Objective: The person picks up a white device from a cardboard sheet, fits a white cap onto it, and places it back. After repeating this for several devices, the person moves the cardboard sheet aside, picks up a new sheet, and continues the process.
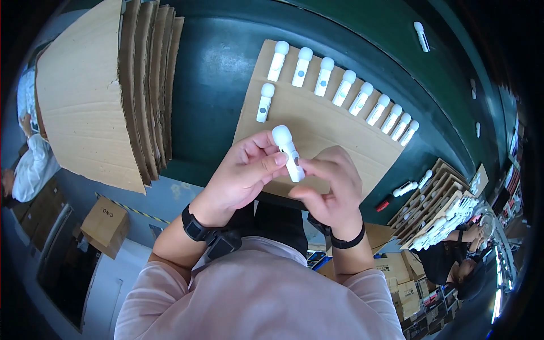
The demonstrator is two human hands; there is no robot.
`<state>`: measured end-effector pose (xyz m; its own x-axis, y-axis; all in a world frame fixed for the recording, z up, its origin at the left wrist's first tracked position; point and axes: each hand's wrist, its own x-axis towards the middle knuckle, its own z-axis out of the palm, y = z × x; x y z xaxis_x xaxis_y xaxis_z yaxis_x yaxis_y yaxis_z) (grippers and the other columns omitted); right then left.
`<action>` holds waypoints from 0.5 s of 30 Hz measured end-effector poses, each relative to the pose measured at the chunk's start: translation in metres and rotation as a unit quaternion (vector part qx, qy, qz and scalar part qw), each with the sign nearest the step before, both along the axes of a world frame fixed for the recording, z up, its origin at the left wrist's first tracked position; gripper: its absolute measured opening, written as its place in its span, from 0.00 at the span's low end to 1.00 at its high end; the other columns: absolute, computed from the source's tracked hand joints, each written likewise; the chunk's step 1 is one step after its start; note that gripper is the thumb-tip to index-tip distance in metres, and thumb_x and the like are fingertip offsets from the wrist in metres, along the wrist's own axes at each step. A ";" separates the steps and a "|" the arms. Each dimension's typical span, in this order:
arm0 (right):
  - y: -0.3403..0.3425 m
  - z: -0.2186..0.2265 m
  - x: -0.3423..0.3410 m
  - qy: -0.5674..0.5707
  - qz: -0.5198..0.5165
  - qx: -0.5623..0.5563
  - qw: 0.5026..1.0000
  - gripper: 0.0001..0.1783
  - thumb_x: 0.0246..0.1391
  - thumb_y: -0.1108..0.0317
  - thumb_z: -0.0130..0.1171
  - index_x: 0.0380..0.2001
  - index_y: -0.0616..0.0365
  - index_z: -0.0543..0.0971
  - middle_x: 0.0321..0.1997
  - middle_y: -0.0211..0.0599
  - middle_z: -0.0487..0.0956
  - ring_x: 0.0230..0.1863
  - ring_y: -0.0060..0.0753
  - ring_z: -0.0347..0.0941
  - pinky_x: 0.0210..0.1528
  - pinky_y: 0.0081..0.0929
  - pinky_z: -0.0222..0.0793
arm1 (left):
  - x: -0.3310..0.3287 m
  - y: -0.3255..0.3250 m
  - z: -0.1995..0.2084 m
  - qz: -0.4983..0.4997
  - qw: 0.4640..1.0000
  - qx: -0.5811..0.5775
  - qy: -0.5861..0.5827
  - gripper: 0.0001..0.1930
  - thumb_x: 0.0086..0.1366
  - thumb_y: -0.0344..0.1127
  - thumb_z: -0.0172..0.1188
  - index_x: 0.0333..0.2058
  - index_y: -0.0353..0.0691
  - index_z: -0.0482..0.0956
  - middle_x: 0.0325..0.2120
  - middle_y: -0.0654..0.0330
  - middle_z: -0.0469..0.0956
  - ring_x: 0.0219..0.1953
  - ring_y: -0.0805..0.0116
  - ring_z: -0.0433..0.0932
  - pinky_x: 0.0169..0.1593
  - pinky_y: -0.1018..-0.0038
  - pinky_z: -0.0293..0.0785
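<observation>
A white wand massager (288,153) with a round head is in my left hand (245,167), pinched between thumb and fingers, its head tilted up and away to the left. The index fingertip of my right hand (333,184) reaches the wand's lower side, by a dark round spot. The right thumb stands apart from the index finger, below the wand's end. Beyond my hands a row of similar white wands (325,76) lies on a flat cardboard sheet (306,122). One more wand (265,102) lies by itself nearer the left hand.
Stacked cardboard sheets (85,90) stand on the left of the dark green table (212,79). At right are more wands (405,188), a red object (384,204) and cardboard dividers (425,198) filled with white pieces. A single wand (421,37) lies far off. People work at both sides.
</observation>
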<state>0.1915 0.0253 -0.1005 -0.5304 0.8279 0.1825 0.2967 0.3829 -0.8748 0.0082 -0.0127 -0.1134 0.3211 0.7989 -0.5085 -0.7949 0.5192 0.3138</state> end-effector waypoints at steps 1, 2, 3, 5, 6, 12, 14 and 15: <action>0.001 0.000 -0.002 0.006 -0.031 -0.058 0.998 0.18 0.47 0.76 0.66 0.43 0.61 0.76 0.33 0.34 0.75 0.32 0.27 0.70 0.37 0.21 0.66 | -0.001 -0.001 -0.001 -0.015 0.999 0.002 0.038 0.11 0.66 0.29 0.56 0.47 0.34 0.73 0.39 0.60 0.77 0.45 0.72 0.76 0.51 0.73 0.72; 0.001 -0.001 -0.004 0.011 -0.062 -0.115 0.991 0.17 0.47 0.75 0.66 0.43 0.61 0.77 0.33 0.34 0.75 0.33 0.26 0.70 0.37 0.21 0.66 | -0.003 -0.002 -0.002 -0.031 0.997 0.005 0.076 0.11 0.67 0.29 0.56 0.47 0.34 0.73 0.39 0.61 0.77 0.44 0.73 0.76 0.51 0.74 0.72; 0.002 -0.001 -0.006 0.016 -0.092 -0.172 0.981 0.16 0.48 0.75 0.65 0.43 0.61 0.77 0.34 0.33 0.75 0.33 0.26 0.69 0.38 0.21 0.66 | -0.004 -0.003 -0.002 -0.046 0.992 0.007 0.114 0.11 0.67 0.29 0.56 0.47 0.34 0.73 0.39 0.61 0.77 0.44 0.73 0.76 0.50 0.74 0.72; 0.005 -0.003 -0.013 0.034 -0.094 -0.203 0.974 0.15 0.49 0.76 0.64 0.42 0.61 0.77 0.34 0.33 0.75 0.34 0.26 0.69 0.39 0.21 0.66 | -0.007 -0.006 -0.005 -0.066 0.987 0.021 0.144 0.11 0.67 0.28 0.55 0.47 0.34 0.73 0.39 0.61 0.77 0.43 0.74 0.76 0.49 0.75 0.72; 0.007 -0.004 -0.016 0.053 -0.096 -0.233 0.966 0.14 0.49 0.76 0.63 0.42 0.61 0.77 0.34 0.33 0.75 0.34 0.25 0.69 0.39 0.20 0.66 | -0.009 -0.007 -0.007 -0.087 0.980 0.035 0.174 0.10 0.67 0.28 0.55 0.46 0.34 0.74 0.39 0.62 0.77 0.43 0.74 0.76 0.48 0.75 0.72; 0.016 -0.022 -0.027 0.048 -0.066 -0.237 0.968 0.13 0.51 0.78 0.61 0.41 0.60 0.77 0.33 0.32 0.75 0.33 0.25 0.70 0.39 0.20 0.67 | -0.017 -0.003 -0.010 -0.104 0.947 0.062 0.299 0.10 0.65 0.27 0.57 0.45 0.33 0.75 0.37 0.60 0.77 0.40 0.72 0.77 0.43 0.75 0.73; 0.020 -0.030 -0.031 -0.038 -0.087 -0.179 0.979 0.12 0.51 0.77 0.61 0.41 0.60 0.77 0.32 0.34 0.75 0.32 0.27 0.71 0.37 0.21 0.68 | -0.024 0.003 -0.014 -0.110 0.819 0.183 0.532 0.12 0.61 0.27 0.60 0.44 0.34 0.76 0.36 0.57 0.77 0.39 0.66 0.77 0.42 0.72 0.73; 0.022 -0.034 -0.033 -0.080 -0.097 -0.150 0.981 0.12 0.51 0.77 0.61 0.41 0.60 0.77 0.32 0.34 0.75 0.32 0.28 0.71 0.36 0.22 0.69 | -0.027 0.005 -0.016 -0.109 0.728 0.238 0.633 0.12 0.59 0.27 0.61 0.43 0.35 0.76 0.36 0.56 0.77 0.39 0.63 0.78 0.42 0.71 0.73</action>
<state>0.1581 0.0474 -0.1350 -0.3605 0.9194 -0.1574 0.4814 0.0389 -0.8756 -0.0185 -0.0081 -0.1294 -0.0184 0.9817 -0.1894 0.3742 0.1824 0.9092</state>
